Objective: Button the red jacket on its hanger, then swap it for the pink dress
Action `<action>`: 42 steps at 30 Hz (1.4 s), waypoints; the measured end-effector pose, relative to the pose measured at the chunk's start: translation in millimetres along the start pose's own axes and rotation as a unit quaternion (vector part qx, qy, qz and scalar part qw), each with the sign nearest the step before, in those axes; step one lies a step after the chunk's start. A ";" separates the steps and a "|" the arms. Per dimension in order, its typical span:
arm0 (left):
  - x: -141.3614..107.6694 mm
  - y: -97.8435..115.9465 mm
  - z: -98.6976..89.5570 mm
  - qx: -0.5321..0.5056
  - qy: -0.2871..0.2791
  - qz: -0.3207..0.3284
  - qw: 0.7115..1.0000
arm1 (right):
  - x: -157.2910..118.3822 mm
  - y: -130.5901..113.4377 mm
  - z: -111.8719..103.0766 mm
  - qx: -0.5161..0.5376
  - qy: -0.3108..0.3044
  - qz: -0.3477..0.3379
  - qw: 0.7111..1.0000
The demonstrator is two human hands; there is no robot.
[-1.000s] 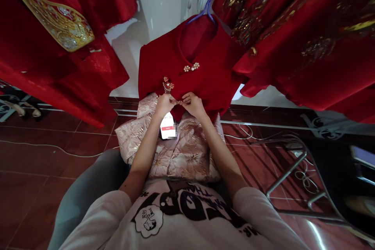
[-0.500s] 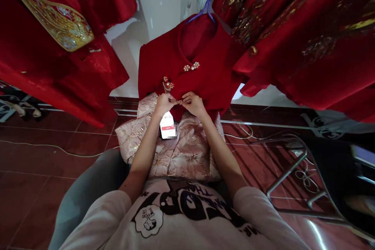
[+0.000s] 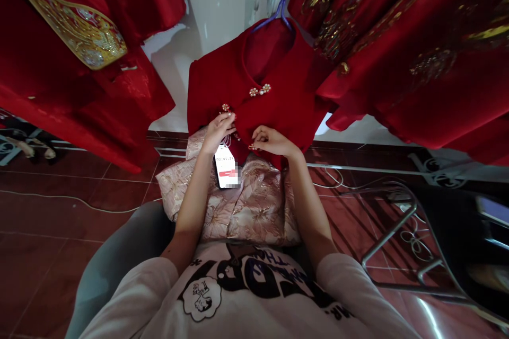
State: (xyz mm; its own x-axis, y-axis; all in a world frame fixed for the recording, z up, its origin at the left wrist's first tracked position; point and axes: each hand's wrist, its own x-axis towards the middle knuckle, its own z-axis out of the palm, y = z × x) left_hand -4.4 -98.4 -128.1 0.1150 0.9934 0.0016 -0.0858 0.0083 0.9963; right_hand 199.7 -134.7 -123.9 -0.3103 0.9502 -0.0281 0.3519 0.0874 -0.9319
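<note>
Hands on red jacket [image 3: 254, 95] front | L hand [image 3: 217, 132] pinching flap below brooch [image 3: 226, 108], holds cloth taut | R hand [image 3: 274, 142] nipped on small clasp [image 3: 252, 146] at hem | phone [image 3: 226, 166] just below, screen in view

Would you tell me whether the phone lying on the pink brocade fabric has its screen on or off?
On. The phone shows a lit white screen with timer digits and a red bar, lying on the pink brocade fabric.

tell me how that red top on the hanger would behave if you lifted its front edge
The red top would probably be floppy: its hem bunches where the left hand and right hand hold it. It likely swings, hanging only from a purple hanger. The pearl clasp looks delicate, so tugging there seems risky.
</note>
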 end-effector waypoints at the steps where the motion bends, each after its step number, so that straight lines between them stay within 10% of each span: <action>1: 0.1 2.0 0.7 -0.016 0.018 -0.002 1.000 | -2.6 -1.5 -3.9 0.002 -0.026 -0.009 1.000; 18: 5.1 1.3 18.0 -0.055 0.157 0.020 0.986 | -4.3 -2.6 -3.5 0.003 -0.073 -0.052 0.996; 23: 9.9 5.8 31.2 0.084 0.088 0.106 0.987 | -8.0 -5.1 -6.1 -0.007 -0.074 -0.042 0.996; 29: 13.7 34.9 50.6 0.335 0.062 0.344 0.875 | -13.4 -7.8 -13.3 -0.016 -0.098 -0.013 0.995; 42: 25.4 84.5 52.6 0.548 -0.079 0.427 0.715 | -15.3 -14.2 -10.8 -0.005 -0.050 -0.030 0.998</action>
State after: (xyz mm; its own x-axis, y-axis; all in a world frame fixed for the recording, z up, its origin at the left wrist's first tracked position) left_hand 43.3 -78.5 -39.4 0.6011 0.5563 0.5738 0.6256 -0.7743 0.0952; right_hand 209.0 -147.2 -106.4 -0.4171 0.9088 -0.0082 0.3386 0.1470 -0.9294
